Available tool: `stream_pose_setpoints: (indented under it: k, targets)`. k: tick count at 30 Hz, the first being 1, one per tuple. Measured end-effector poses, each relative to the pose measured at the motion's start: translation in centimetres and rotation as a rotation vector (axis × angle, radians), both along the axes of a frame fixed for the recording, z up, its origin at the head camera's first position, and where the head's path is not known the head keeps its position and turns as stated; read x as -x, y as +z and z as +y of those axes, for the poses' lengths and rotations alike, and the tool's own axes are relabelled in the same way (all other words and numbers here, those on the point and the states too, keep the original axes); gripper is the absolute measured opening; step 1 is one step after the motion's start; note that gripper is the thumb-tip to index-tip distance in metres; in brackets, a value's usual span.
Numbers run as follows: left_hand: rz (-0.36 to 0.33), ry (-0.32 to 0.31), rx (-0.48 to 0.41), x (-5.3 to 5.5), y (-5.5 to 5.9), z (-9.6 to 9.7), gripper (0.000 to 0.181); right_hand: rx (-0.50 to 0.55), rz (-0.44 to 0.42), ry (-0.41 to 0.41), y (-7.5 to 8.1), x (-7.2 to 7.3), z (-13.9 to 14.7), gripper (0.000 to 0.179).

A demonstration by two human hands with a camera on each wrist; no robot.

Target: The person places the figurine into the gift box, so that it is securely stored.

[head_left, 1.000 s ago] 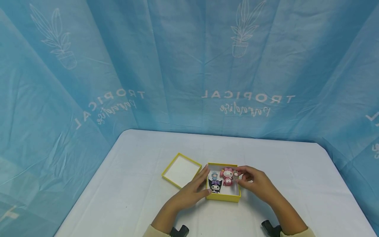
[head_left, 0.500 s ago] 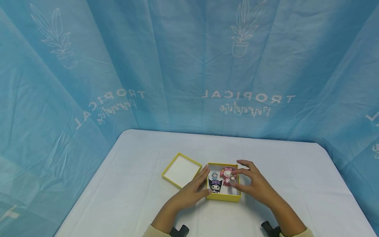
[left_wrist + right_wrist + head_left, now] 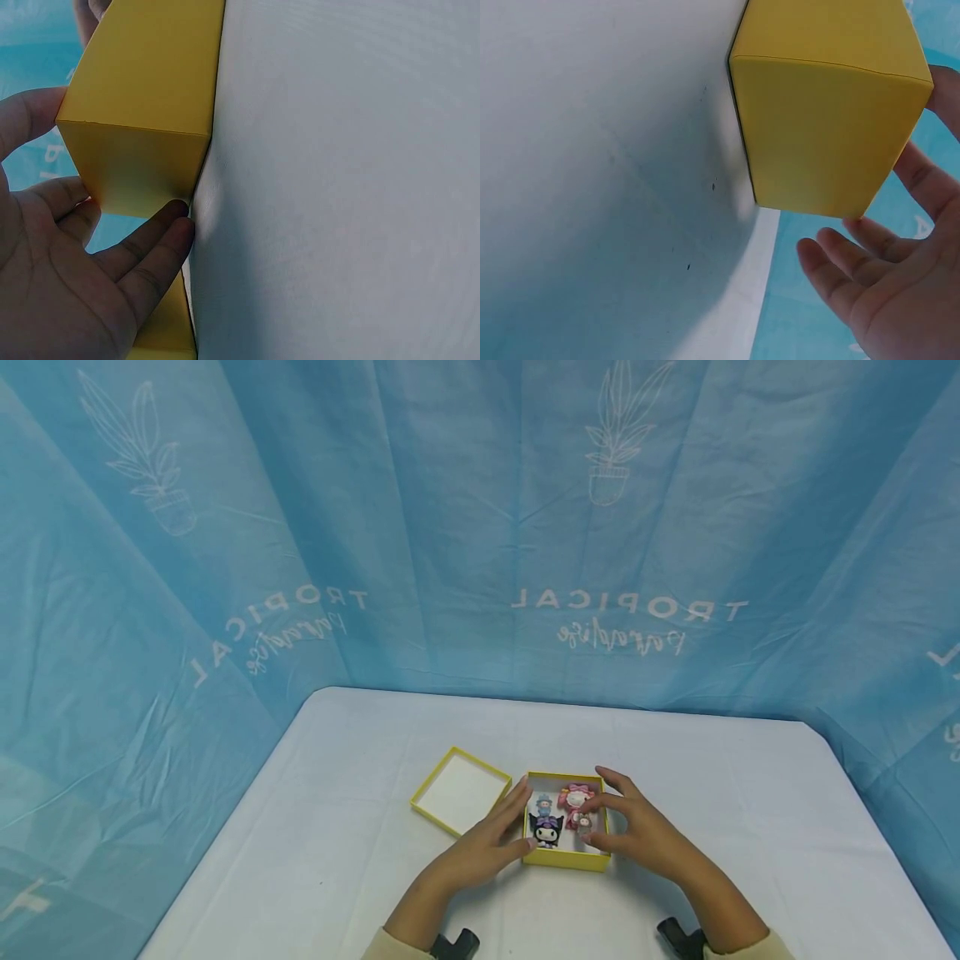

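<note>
A yellow box (image 3: 566, 860) with a white inside stands uncovered on the table. My left hand (image 3: 480, 852) holds its left side, thumb at the near corner and fingers along the wall. Over the box, my right hand (image 3: 641, 827) pinches a small grey figurine (image 3: 584, 824) between thumb and index finger. That figurine partly covers a pink figurine (image 3: 576, 797) lying behind it. Left of these lie a black-and-white figurine (image 3: 547, 833) with a purple bow and a small blue figurine (image 3: 543, 806). Both wrist views show only the outside walls; the figurines are hidden there.
A yellow-edged lid (image 3: 461, 793), white side up, lies at the box's left, close to my left fingers. White cloth (image 3: 360, 827) covers the table. A blue printed curtain (image 3: 450, 527) hangs behind and at the sides.
My right hand has brought the grey figurine from the box's right rim leftward and nearer, to the front of the pink figurine. My left hand and the box stay put.
</note>
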State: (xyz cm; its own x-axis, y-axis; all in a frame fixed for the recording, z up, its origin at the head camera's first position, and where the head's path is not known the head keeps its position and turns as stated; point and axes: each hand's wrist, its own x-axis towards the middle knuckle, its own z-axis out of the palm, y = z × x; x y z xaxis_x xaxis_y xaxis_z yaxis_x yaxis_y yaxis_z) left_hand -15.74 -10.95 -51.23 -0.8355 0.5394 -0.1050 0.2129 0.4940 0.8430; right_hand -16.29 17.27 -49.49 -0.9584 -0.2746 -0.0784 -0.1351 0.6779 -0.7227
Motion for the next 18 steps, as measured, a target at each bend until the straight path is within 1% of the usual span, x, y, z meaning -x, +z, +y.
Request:
stream_pose_setpoints:
  k: [6,14,18]
  targets:
    - [-0.002,0.003,0.001,0.02,-0.01,0.0,0.078,0.006,-0.039,0.006,0.0,0.18,-0.17,0.026]
    - [-0.006,0.007,0.009,0.0,-0.05,0.01,0.077,-0.01,-0.117,0.01,-0.2,0.48,-0.29,0.029]
    - [-0.008,0.007,0.007,-0.02,-0.03,0.0,0.077,-0.014,-0.144,0.017,-0.01,0.44,-0.3,0.028]
